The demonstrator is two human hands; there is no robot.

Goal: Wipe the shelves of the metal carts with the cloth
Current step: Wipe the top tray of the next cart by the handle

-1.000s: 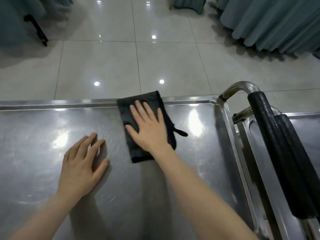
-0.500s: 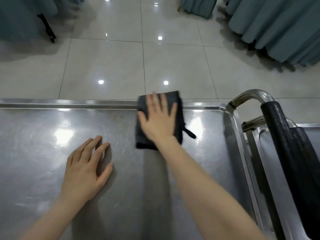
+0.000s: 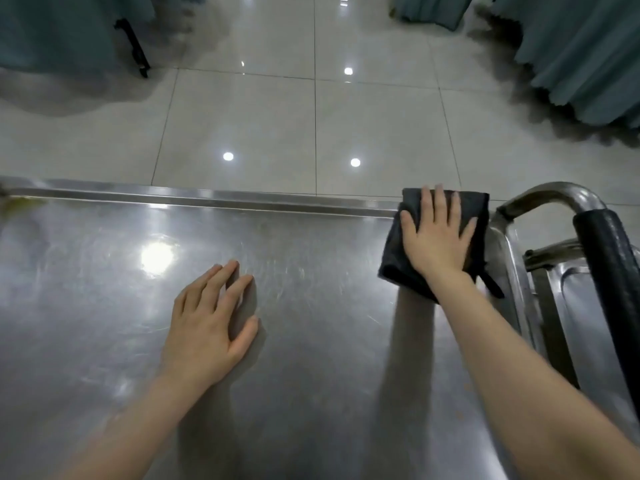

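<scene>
A dark folded cloth [image 3: 391, 258] lies in the far right corner of the metal cart's top shelf [image 3: 311, 341]. My right hand [image 3: 438, 237] presses flat on the cloth with straight, spread fingers that reach the shelf's far rim. Flat on the bare steel near the middle rests my left hand [image 3: 211, 323], fingers straight and holding nothing. A thin strap of the cloth sticks out at its right near the shelf's raised edge.
The cart's curved steel handle with black padding [image 3: 606, 258] rises at the right. A second metal cart [image 3: 588, 306] stands right beside it. Beyond the shelf is glossy tiled floor [image 3: 311, 116], with teal-skirted tables [image 3: 588, 57] at back right and left.
My right hand has slid the cloth rightward and away along the shelf into the far right corner. My left hand has stayed flat in about the same place.
</scene>
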